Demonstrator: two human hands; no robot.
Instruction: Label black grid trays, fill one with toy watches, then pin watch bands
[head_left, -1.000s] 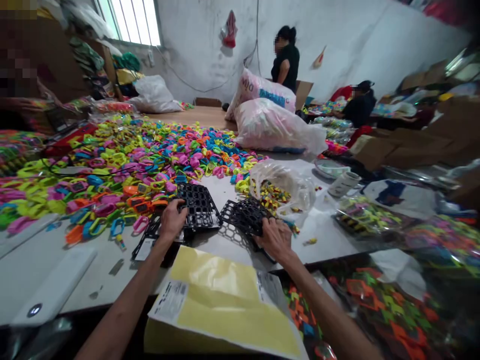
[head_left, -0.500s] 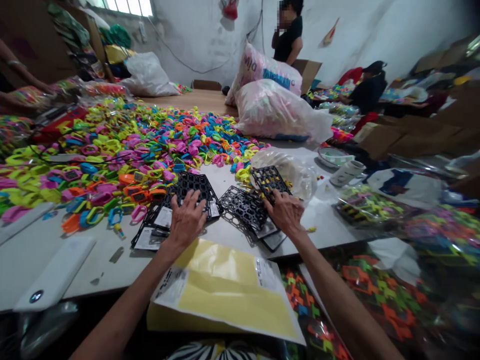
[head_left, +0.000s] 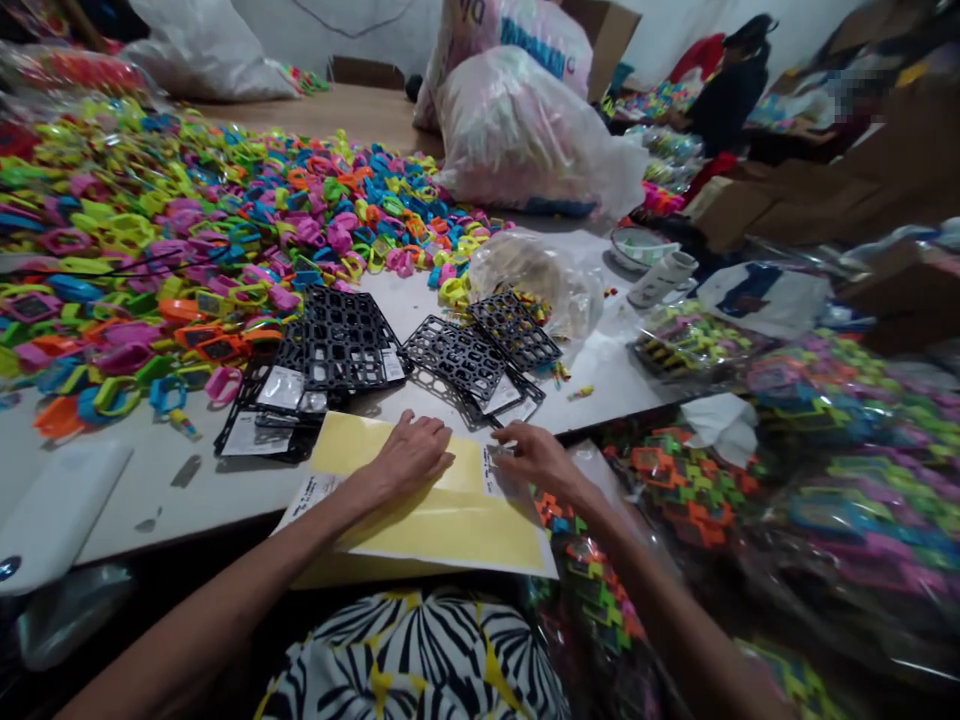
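Observation:
A yellow sticker sheet (head_left: 450, 525) with white printed labels (head_left: 492, 470) along its sides lies over the table's front edge, above my lap. My left hand (head_left: 411, 455) rests flat on its upper middle, fingers stretched out. At the sheet's right edge, the fingers of my right hand (head_left: 536, 458) are bent together over the printed labels; what lies between the fingertips is too small to make out. Just beyond are black perforated plastic cards with white labels: one stack (head_left: 345, 345) on the left, another (head_left: 457, 355) on the right, overlapped by a further black card (head_left: 517, 328).
A large heap of colourful plastic toy watches (head_left: 247, 235) covers the table's back left. Behind the cards sits a clear bag (head_left: 570, 285) with small yellow-red pieces. A white device (head_left: 64, 510) lies at left; filled bags (head_left: 847, 530) crowd the right. A person (head_left: 731, 95) sits farther back.
Both hands have left the black cards and come down onto the yellow sheet, the left flat, the right at its right-hand labels. The head view has tilted downward.

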